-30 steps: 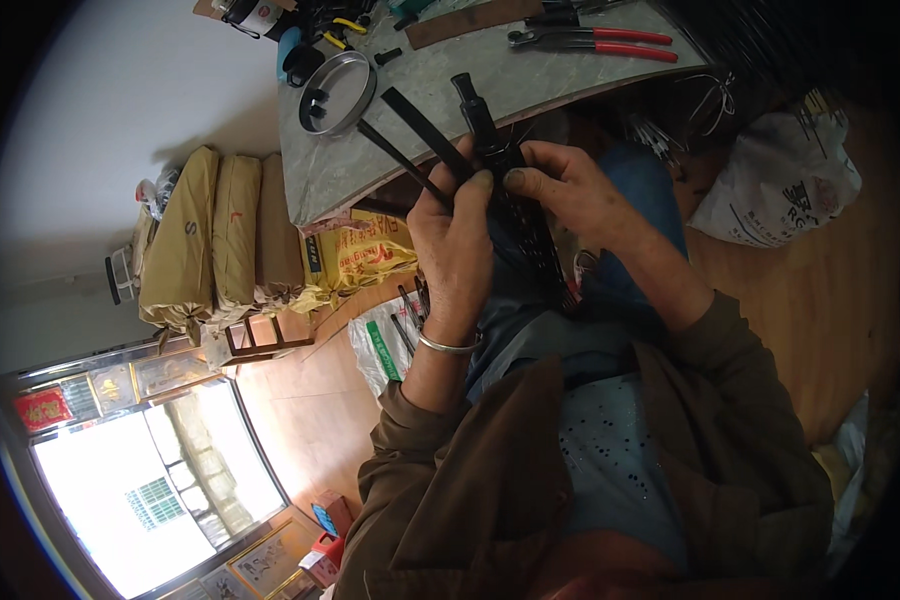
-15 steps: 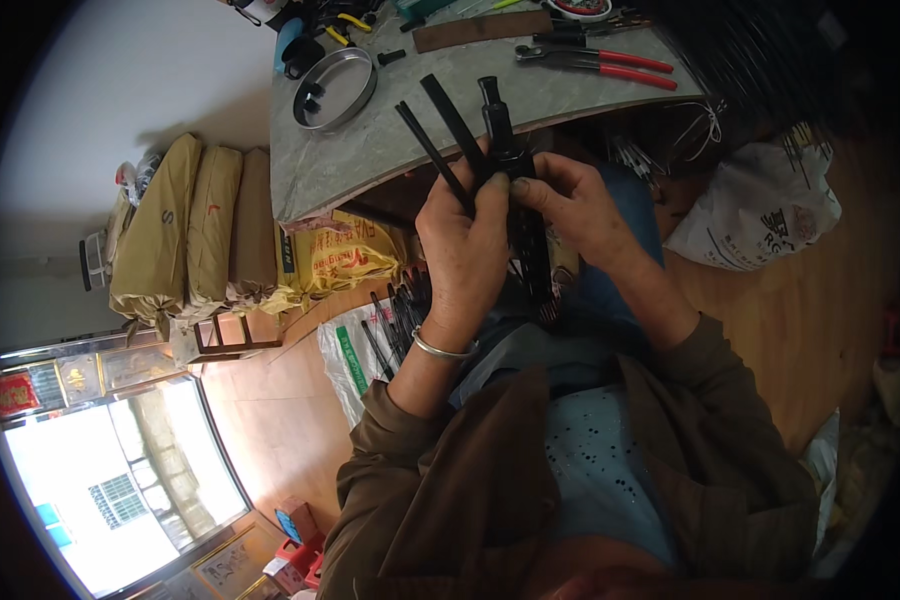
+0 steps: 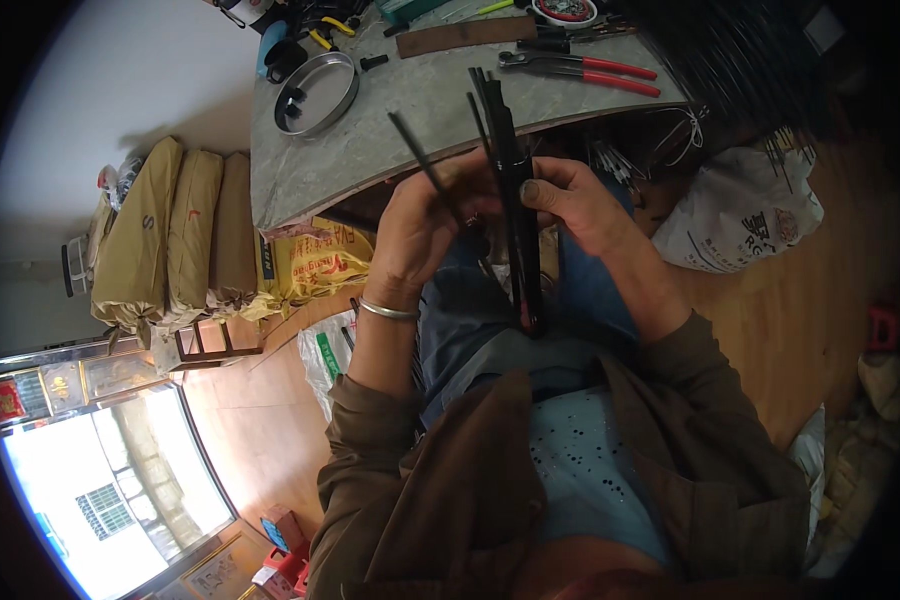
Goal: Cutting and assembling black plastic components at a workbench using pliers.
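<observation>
A long black bundle of thin rods (image 3: 515, 180), rather like a folded umbrella frame, stands lengthwise in front of me, its lower end near my lap. My right hand (image 3: 580, 205) is closed on its right side, thumb pressed against the middle. To its left, my left hand (image 3: 417, 225) is closed around a thin black rod (image 3: 410, 140) that slants up and left, blurred by motion. The left fingertips are partly hidden near the bundle. Some thin rod ends fan out slightly at the bundle's top.
On the grey table (image 3: 390, 100) ahead lie red-handled pliers (image 3: 590, 72), a brown strip (image 3: 465, 37) and a round metal tray (image 3: 316, 95) holding small black parts. Dark thin rods (image 3: 740, 70) are massed at the right. A white sack (image 3: 740, 210) sits on the floor, with brown wrapped bundles (image 3: 140, 240) at left.
My left hand has moved left, away from the bundle, with the thin rod. The thick black piece that leaned left no longer stands apart. The view has shifted slightly.
</observation>
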Motion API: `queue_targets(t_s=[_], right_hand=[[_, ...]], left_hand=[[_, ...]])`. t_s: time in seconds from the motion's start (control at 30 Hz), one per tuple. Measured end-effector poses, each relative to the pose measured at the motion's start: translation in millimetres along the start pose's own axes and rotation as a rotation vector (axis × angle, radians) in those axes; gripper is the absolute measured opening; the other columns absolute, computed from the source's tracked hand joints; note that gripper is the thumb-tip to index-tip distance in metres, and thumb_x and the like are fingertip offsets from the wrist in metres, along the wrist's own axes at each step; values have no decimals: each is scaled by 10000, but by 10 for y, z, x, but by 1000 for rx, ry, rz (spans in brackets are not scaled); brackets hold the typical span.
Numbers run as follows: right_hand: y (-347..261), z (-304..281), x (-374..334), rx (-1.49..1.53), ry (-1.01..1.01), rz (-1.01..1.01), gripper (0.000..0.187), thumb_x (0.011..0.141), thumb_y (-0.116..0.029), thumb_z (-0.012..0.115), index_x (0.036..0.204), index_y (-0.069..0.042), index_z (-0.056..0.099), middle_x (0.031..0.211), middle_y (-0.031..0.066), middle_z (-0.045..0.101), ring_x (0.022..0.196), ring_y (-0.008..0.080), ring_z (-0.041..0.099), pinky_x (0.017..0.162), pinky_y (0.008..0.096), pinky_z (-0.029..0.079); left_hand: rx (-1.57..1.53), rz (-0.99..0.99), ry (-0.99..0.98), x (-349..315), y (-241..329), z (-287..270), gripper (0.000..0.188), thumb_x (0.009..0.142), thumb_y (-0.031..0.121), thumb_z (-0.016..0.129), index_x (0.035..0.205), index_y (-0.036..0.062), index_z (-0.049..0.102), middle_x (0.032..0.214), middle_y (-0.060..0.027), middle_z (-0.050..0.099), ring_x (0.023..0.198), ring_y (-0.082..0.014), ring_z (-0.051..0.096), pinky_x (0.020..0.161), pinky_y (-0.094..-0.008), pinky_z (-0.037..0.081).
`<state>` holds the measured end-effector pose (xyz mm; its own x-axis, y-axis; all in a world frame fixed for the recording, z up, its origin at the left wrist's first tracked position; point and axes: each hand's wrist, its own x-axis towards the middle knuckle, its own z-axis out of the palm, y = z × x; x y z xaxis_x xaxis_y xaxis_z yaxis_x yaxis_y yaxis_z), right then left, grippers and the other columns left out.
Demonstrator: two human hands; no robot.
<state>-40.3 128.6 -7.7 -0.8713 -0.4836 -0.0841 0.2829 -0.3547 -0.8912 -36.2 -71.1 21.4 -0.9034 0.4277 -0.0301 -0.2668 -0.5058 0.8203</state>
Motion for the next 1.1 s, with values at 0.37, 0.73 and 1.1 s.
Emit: queue_targets(t_s=[0.37,0.73,1.1], right_hand=[[-77,-69,-77,158,-65,21,217,854,-220,672,944,-31,613,828,25,640,722,98,629,634,232,531],[7,-134,-99,133,-65,-18,245,863,-238,664,978,-26,622,856,17,639,754,76,615,612,199,501],[-62,111,-194,5,115,-79,287,863,-207,664,1048,-13,562,876,33,611,735,104,608,630,250,526]], left_hand=[[53,76,10,202,-196,142,307,853,153,667,1118,22,581,1028,-65,639,873,-144,632,715,-256,527],[153,62,24,167,-183,237,350,872,170,647,1166,-3,572,982,-37,646,834,-98,612,696,-216,494],[110,70,7,130,-144,221,321,862,107,647,1139,-37,574,982,-63,648,821,-117,621,715,-247,526]])
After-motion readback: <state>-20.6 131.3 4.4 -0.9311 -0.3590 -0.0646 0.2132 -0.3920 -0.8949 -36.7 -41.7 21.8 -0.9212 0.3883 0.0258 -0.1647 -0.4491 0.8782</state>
